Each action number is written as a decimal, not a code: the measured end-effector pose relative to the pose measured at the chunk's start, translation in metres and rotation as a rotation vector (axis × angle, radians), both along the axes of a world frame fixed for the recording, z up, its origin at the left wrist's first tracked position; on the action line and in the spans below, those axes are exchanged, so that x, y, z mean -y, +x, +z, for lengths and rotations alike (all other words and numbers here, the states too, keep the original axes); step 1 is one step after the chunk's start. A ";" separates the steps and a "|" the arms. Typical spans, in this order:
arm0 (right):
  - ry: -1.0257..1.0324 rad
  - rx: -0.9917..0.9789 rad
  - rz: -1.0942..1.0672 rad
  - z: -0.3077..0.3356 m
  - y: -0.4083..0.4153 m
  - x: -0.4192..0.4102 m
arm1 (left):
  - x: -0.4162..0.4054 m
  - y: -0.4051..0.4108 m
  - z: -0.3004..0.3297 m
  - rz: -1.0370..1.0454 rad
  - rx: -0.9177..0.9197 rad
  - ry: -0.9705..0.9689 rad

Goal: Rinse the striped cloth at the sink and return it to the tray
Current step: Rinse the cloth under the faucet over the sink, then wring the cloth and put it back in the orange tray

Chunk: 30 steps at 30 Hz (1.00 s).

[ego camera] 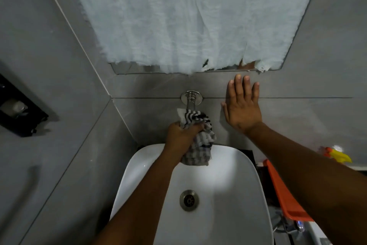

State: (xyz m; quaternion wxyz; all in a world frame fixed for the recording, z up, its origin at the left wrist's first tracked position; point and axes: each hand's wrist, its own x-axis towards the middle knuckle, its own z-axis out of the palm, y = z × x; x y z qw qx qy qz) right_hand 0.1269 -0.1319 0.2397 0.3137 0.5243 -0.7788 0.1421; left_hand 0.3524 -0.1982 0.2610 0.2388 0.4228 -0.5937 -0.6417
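My left hand grips the black-and-white striped cloth bunched up over the back of the white sink. The cloth's upper end covers the spout of the chrome wall tap; its lower end hangs into the basin. No running water can be made out. My right hand is held flat with its fingers spread against the grey wall, to the right of the tap, and holds nothing. The orange tray lies to the right of the sink, partly hidden under my right forearm.
A mirror covered with white paper hangs above the tap. A black holder is fixed on the left wall. A yellow and orange spray nozzle sits beyond the tray. The sink drain is uncovered.
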 end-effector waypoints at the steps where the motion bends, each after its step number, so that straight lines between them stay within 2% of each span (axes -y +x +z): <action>1: 0.006 0.016 -0.008 0.001 0.003 -0.001 | -0.003 0.005 -0.005 -0.004 -0.051 0.064; 4: 0.048 0.033 -0.032 0.006 0.010 -0.004 | -0.007 0.016 -0.011 -0.083 -0.205 0.254; 8: 0.113 0.088 -0.072 0.013 0.017 -0.007 | -0.021 0.032 -0.022 -0.211 -0.325 0.543; 10: 0.131 0.112 -0.086 0.014 0.022 -0.009 | -0.038 0.034 -0.028 -0.231 -0.460 0.685; 13: 0.146 0.139 -0.084 0.022 0.027 -0.012 | -0.053 0.031 -0.033 -0.152 -0.634 0.742; 15: 0.161 0.192 -0.078 0.030 0.035 -0.019 | -0.058 0.032 -0.031 -0.121 -0.567 0.652; 17: 0.077 0.429 -0.026 0.034 0.056 -0.026 | -0.059 0.035 -0.031 -0.065 -0.340 0.468; 18: 0.051 0.672 0.012 0.033 0.071 -0.032 | -0.059 0.036 -0.031 -0.052 -0.248 0.382; 20: 0.179 1.273 0.104 0.027 0.103 -0.044 | -0.059 0.037 -0.031 -0.062 -0.206 0.308; 21: 0.292 1.501 0.120 0.021 0.116 -0.051 | -0.060 0.037 -0.030 -0.070 -0.215 0.313; 22: 0.355 1.637 0.132 0.014 0.123 -0.058 | -0.060 0.037 -0.029 -0.081 -0.239 0.346; 24: 0.295 1.751 0.169 0.001 0.125 -0.068 | -0.060 0.040 -0.031 -0.128 -0.348 0.486; 28: 0.203 1.744 0.155 -0.008 0.109 -0.070 | -0.052 0.057 -0.048 -0.146 -0.629 0.872; 30: 0.165 1.785 0.183 -0.014 0.101 -0.073 | -0.051 0.059 -0.059 -0.145 -0.639 0.946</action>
